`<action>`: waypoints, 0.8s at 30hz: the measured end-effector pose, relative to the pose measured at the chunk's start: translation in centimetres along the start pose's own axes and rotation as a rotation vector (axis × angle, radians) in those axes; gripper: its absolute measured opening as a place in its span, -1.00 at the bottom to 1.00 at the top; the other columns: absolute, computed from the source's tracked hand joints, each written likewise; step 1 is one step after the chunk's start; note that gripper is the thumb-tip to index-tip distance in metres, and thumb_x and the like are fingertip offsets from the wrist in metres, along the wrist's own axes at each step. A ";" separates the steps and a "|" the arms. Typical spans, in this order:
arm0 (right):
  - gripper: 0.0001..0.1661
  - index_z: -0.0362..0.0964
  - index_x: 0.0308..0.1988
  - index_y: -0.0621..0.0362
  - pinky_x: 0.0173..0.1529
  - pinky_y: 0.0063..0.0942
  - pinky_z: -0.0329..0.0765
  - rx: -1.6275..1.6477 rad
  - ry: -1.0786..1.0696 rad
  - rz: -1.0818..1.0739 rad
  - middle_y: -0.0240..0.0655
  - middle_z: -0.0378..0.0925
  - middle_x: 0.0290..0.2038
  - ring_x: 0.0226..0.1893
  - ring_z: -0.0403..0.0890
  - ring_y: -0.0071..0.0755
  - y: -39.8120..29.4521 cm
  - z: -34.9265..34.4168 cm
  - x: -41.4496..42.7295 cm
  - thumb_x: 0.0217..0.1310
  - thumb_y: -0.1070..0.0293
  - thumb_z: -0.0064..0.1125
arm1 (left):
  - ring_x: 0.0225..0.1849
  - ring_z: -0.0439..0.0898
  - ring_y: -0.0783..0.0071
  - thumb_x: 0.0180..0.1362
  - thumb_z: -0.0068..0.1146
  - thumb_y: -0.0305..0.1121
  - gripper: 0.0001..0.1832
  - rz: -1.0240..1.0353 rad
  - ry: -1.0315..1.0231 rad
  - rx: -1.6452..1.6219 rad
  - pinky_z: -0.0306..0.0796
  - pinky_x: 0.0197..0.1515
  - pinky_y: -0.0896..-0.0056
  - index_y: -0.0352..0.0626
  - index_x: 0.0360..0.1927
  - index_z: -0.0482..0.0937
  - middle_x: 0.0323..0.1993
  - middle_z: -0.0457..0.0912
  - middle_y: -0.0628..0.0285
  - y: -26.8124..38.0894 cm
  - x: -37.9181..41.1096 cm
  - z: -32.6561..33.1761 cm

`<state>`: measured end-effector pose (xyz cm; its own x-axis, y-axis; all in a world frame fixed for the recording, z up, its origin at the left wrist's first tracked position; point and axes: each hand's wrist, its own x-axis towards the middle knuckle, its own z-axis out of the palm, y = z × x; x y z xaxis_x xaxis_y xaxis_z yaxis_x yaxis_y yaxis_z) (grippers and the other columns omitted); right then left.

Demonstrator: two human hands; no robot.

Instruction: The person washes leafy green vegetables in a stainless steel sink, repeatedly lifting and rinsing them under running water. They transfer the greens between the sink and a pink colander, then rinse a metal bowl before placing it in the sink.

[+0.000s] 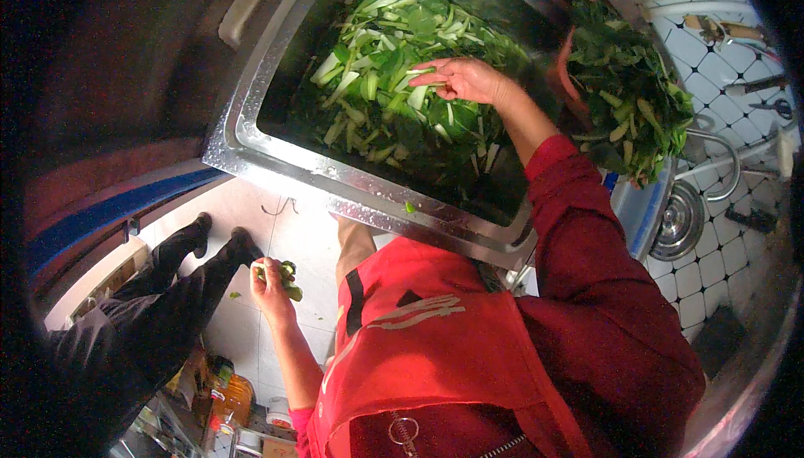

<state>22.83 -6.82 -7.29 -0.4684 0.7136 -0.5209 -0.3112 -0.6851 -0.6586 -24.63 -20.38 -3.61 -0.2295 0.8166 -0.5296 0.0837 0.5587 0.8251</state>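
A stainless steel sink holds water with many cut leafy greens, pale stems and dark leaves together. My right hand reaches in from the right, its fingers extended among the pieces at the surface. Slivers of green show by those fingertips, but whether they are pinched is unclear. Away from the sink, low on the left, my left hand is closed around a few pieces of greens. One small leaf bit rests on the front rim.
Right of the sink, more greens are heaped in a container. Beyond lie a round metal lid and scissors by the tiles. Another person's dark-trousered legs are at left. Oil bottles stand on the floor below.
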 end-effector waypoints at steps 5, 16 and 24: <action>-0.56 0.21 0.07 0.25 -0.48 -0.72 0.23 -0.204 0.084 0.006 -0.24 0.49 -0.09 -0.60 0.22 -0.69 -0.8 1.7 0.2 0.19 0.36 -0.17 | -0.57 0.36 0.68 0.20 -0.05 -0.28 -0.86 0.012 -0.019 -0.034 0.25 -0.55 0.65 -0.10 -0.38 0.39 -0.55 0.42 0.40 0.1 0.1 -0.1; -0.76 0.44 -0.18 0.17 -0.54 -0.68 0.34 -0.950 0.476 -0.343 -0.36 0.58 -0.31 -0.64 0.37 -0.67 0.4 2.8 0.1 0.19 0.35 -0.09 | -0.58 0.36 0.66 0.20 -0.04 -0.23 -0.81 -0.013 -0.004 0.008 0.26 -0.55 0.64 -0.12 -0.41 0.38 -0.56 0.40 0.40 0.8 -0.4 0.6; -0.78 0.48 -0.24 0.18 -0.56 -0.69 0.32 -0.534 0.375 -0.301 -0.40 0.56 -0.36 -0.66 0.32 -0.67 -2.1 9.1 -2.2 0.17 0.32 0.01 | -0.56 0.37 0.66 0.20 -0.04 -0.26 -0.82 0.059 -0.154 -0.107 0.28 -0.54 0.64 -0.16 -0.38 0.39 -0.54 0.42 0.38 4.2 -0.8 2.5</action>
<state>17.02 -8.30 0.16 -0.0805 0.9283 -0.3630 0.1092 -0.3538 -0.9289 -21.72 -18.30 -0.24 -0.0751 0.8644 -0.4971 -0.0125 0.4977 0.8673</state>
